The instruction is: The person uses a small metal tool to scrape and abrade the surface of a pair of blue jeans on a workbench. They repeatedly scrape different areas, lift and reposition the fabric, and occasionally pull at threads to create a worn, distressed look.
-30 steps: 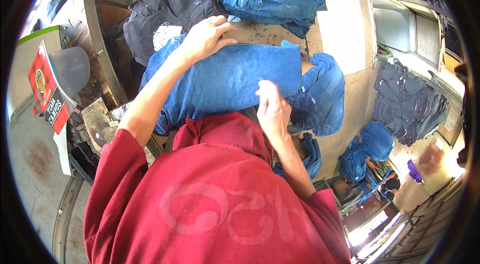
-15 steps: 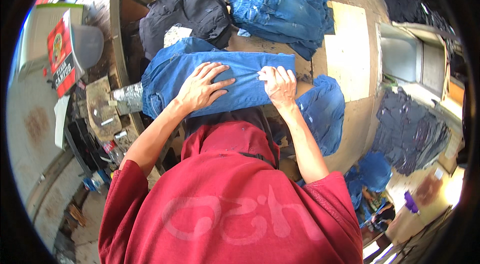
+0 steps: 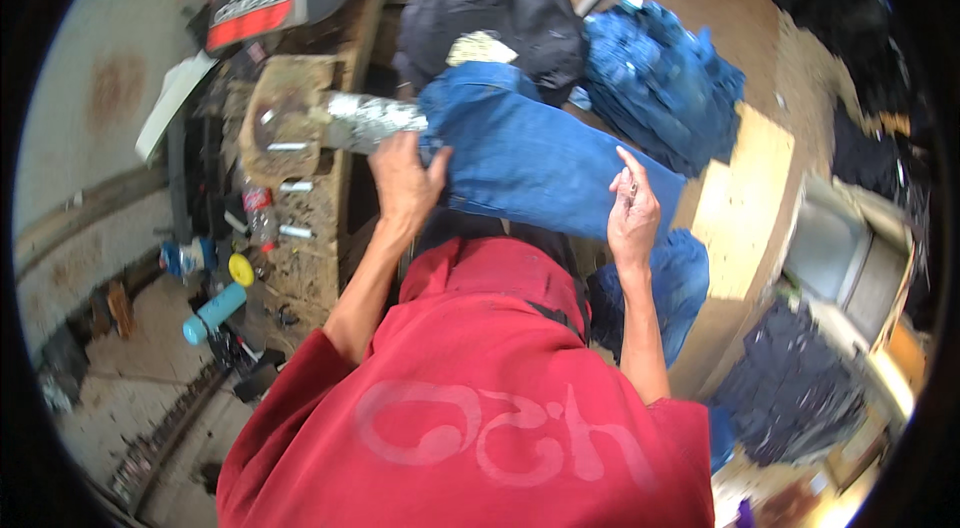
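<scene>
A pair of blue jeans [image 3: 540,153] lies stretched out across the front of me, one leg pointing right. Its left end meets a narrow support wrapped in silver foil [image 3: 375,121]. My left hand [image 3: 405,188] is at that left end, thumb on the denim and apart from the fingers, which rest by the foil's edge. Over the right part of the leg is my right hand [image 3: 633,218], forefinger stretched out and the other fingers curled in. Something small may be inside those curled fingers; blur hides what it is.
Beyond the jeans are a dark garment pile [image 3: 500,23] and a blue denim pile [image 3: 655,83]. More denim [image 3: 665,293] hangs at near right. On the left, a worn wooden bench [image 3: 310,273] holds short white sticks [image 3: 296,231] and a plastic bottle [image 3: 260,213].
The view has swung left. My left hand has moved from the middle of the leg to its left end by the foil. My right hand has lifted its forefinger out of its earlier pinch.
</scene>
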Motion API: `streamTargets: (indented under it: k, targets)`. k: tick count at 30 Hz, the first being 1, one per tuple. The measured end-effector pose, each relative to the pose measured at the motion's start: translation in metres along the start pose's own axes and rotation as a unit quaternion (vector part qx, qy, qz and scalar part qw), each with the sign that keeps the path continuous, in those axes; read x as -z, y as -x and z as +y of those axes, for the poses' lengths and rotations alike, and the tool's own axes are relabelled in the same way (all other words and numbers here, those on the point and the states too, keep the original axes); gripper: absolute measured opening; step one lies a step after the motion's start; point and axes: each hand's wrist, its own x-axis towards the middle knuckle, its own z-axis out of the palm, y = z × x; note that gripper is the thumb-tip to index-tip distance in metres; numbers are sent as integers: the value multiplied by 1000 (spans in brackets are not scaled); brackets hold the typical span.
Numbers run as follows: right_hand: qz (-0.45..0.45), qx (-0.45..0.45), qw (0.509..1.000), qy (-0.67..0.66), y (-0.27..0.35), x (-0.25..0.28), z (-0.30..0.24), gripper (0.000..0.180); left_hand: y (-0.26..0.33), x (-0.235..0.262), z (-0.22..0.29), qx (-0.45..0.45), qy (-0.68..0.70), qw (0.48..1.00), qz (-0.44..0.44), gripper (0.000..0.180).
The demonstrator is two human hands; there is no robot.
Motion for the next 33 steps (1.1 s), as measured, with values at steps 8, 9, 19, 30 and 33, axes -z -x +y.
streamTargets:
  k: [8, 9, 19, 30, 33]
  targets:
    - [-176, 247, 948, -97, -34, -161, -182, 19, 21, 13, -2, 330, 613, 650, -305, 53]
    - [-196, 288, 936, -57, -37, -193, -199, 18, 20, 8, -9, 289, 585, 670, -353, 47]
    - [-272, 226, 920, 171, -52, -354, -217, 29, 33, -18, -55, -50, 419, 807, -414, 49]
    - [-99, 84, 978, -165, 16, -173, -201, 27, -10, -33, -22, 254, 506, 669, -482, 62]
    - [10, -79, 995, -60, 38, -96, -145, 18, -8, -17, -16, 314, 582, 577, -480, 44]
